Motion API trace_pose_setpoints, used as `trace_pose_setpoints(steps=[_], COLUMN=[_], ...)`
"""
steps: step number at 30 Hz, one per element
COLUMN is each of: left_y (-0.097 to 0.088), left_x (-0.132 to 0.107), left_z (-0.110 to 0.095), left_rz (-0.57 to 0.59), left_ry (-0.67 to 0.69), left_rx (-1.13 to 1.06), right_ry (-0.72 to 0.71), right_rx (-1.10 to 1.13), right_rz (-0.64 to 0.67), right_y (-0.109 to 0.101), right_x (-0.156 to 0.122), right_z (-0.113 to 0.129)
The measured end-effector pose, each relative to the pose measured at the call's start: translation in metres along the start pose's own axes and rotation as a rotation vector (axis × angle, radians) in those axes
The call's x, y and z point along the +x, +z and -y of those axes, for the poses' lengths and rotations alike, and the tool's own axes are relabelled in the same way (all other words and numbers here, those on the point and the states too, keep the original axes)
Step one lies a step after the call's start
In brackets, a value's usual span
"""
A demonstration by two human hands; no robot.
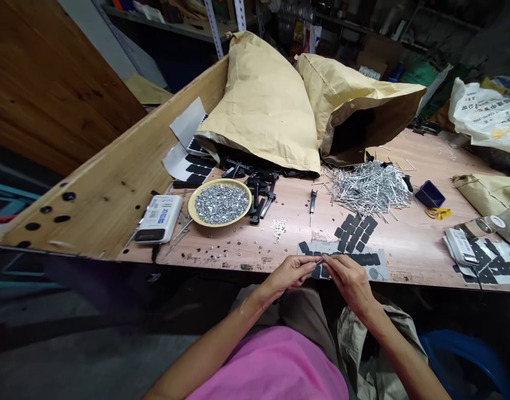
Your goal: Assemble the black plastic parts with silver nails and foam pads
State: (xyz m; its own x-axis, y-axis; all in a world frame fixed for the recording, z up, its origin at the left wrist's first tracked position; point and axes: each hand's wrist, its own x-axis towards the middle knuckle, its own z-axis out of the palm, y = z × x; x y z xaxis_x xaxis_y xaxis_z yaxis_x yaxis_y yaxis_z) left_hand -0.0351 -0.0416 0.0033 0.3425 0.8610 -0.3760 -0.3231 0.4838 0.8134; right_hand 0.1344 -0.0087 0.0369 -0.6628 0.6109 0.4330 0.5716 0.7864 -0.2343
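My left hand (291, 274) and my right hand (350, 279) meet at the table's front edge, fingertips pinched together. Between them is a thin metal pin (319, 261), mostly covered by the fingers. Below and behind the hands lies a grey sheet with black rounded pads (365, 259); more black pads (355, 232) lie just beyond. A black plastic part with a metal pin (312, 206) lies farther back. To its right is a heap of metal pins (369, 189). Small flat metal pieces (279, 229) are scattered left of the pads.
A yellow bowl (191, 210) holds many small metal pieces. Behind it, black plastic parts (261, 191) spill from a large paper sack (267, 100); another sack (338, 83) lies open beside it. A white device (158, 216) is at left, a dark blue box (430, 194) at right.
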Motion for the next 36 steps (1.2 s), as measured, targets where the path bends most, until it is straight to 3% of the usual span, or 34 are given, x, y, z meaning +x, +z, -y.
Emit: trace_pose_setpoints(steps=[6, 10, 12, 15, 19, 27, 34, 36], left_y=[-0.009, -0.010, -0.010, -0.006, -0.002, 0.003, 0.000, 0.001], left_x=[0.000, 0.000, 0.000, 0.001, 0.002, 0.004, 0.008, 0.009], left_z=[-0.010, -0.019, -0.021, -0.019, -0.016, -0.020, -0.017, -0.012], left_rz=[0.190, 0.211, 0.186, 0.047, -0.086, -0.023, -0.027, -0.073], left_ry=[0.066, 0.100, 0.136, 0.324, 0.528, 0.443, 0.563, 0.637], left_rx=[0.059, 0.196, 0.252, 0.383, 0.535, 0.417, 0.588, 0.687], right_ry=[0.215, 0.170, 0.116, 0.066, 0.110, 0.289, 0.158, 0.188], right_rx=[0.378, 0.405, 0.358, 0.277, 0.254, 0.448, 0.388, 0.372], right_rz=[0.133, 0.154, 0.137, 0.062, -0.035, -0.130, -0.096, -0.076], right_y=[-0.028, -0.032, -0.030, -0.021, -0.010, -0.005, -0.007, -0.007], right_x=[0.015, 0.017, 0.015, 0.011, 0.007, 0.008, 0.006, 0.005], right_z=[-0.004, -0.003, -0.001, 0.000, 0.001, 0.000, -0.011, -0.012])
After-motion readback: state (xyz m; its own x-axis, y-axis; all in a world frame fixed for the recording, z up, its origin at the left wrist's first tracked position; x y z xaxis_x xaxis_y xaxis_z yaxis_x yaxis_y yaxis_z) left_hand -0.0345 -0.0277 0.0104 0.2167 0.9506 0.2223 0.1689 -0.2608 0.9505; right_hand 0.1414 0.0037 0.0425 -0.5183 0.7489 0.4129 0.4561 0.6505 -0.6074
